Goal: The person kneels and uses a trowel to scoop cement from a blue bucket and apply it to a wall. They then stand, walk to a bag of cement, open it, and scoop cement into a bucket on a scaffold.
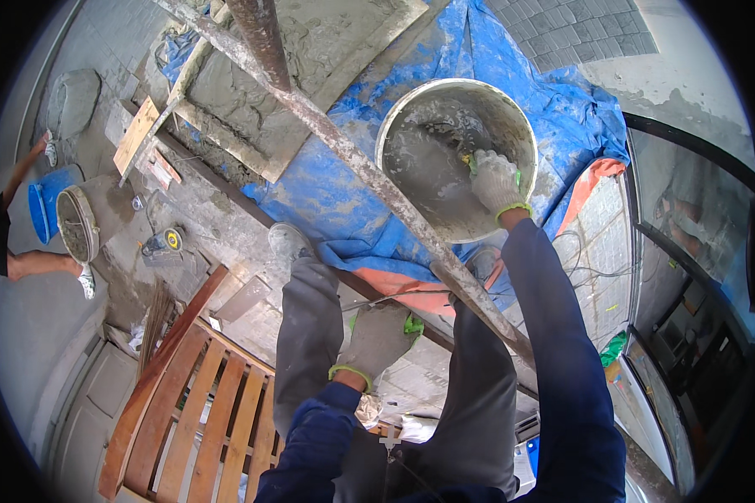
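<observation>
My right hand [497, 184], in a grey knit glove with a lime cuff, reaches inside a large white bucket [383, 138] of wet grey cement mix [432, 172]. Its fingers are curled near the mix, and a small yellowish bit shows beside them. What they grip is hidden. Above my lap, between my knees, hangs my left hand [379, 342] in a matching glove with green patches. Its back faces up and the fingers are mostly out of sight. A rusty, cement-splashed metal pole [369, 172] runs diagonally between my two hands, passing the bucket's near-left side.
Under the bucket spreads a crumpled blue tarp [310, 197] with orange underside. A mortar-covered board [310, 59] lies beyond. Slatted wooden bench [193, 402] stands at lower left. Farther left, another person's arm [25, 180] and leg show near a blue bucket [42, 205] and cement-stained bucket [77, 225].
</observation>
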A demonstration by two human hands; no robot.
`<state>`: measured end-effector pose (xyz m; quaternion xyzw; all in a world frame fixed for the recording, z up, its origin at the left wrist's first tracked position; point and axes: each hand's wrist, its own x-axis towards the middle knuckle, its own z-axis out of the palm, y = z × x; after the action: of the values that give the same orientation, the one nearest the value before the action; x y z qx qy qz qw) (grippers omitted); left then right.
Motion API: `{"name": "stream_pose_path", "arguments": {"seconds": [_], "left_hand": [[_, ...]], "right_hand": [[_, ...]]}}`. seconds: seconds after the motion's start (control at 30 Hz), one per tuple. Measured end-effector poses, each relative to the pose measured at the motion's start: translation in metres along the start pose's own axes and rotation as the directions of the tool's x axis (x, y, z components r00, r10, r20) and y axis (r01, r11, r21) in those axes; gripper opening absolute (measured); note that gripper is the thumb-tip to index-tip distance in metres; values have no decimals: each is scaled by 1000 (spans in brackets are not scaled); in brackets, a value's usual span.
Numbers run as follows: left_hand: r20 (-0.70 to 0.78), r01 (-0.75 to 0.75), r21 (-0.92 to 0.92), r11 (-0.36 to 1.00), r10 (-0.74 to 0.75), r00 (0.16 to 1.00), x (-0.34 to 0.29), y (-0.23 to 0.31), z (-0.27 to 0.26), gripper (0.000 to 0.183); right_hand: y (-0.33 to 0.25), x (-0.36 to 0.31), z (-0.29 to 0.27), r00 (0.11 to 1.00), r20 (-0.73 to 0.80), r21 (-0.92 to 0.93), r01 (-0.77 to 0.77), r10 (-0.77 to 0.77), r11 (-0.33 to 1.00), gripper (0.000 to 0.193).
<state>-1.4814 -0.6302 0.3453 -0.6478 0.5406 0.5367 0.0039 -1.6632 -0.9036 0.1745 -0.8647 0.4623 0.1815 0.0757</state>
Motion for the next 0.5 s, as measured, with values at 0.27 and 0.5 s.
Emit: {"name": "stream_pose_path", "arguments": {"seconds": [0.27, 0.5], "left_hand": [[-19, -46, 55, 997, 47, 999, 0, 0, 1, 26], [80, 0, 49, 999, -4, 997, 2, 0, -5, 29]], "right_hand": [[-23, 4, 24, 976, 89, 145, -210, 199, 967, 23], [-16, 3, 26, 969, 185, 337, -220, 165, 915, 32]]}}
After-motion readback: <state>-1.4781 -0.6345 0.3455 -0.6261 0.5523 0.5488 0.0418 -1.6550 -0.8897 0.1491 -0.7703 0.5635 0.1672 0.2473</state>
